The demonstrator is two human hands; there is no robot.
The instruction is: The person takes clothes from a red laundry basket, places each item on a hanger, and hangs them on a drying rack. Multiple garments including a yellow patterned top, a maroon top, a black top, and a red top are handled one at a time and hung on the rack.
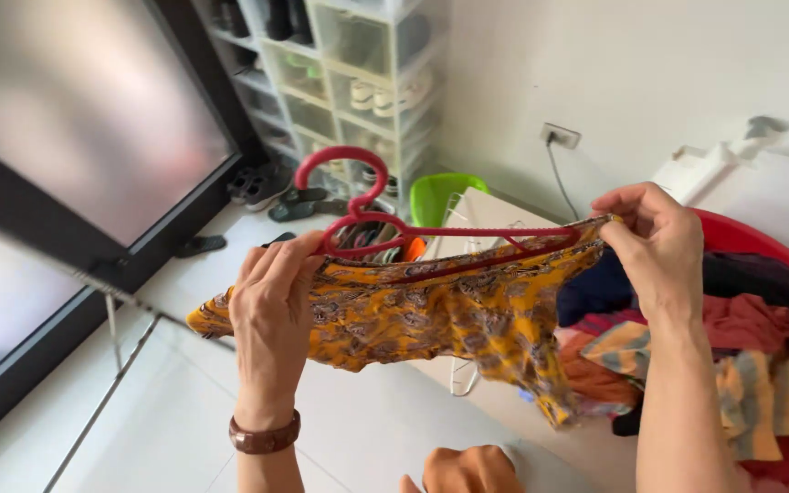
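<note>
Two hands at mid-frame pinch a mustard patterned garment (449,315) onto a red plastic hanger (385,224): left hand (271,315) grips one shoulder, right hand (655,242) the other. Garment looks nearly hung; heaped clothes (751,365) remain in the red basin (741,236), lower right.

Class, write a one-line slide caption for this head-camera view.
Both hands, left and right, stretch a yellow patterned garment over a red hanger.

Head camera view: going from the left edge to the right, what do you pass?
Dark-framed frosted window → left hand with a brown wristband → red hanger → yellow patterned garment → right hand → red laundry tub full of clothes.
</note>
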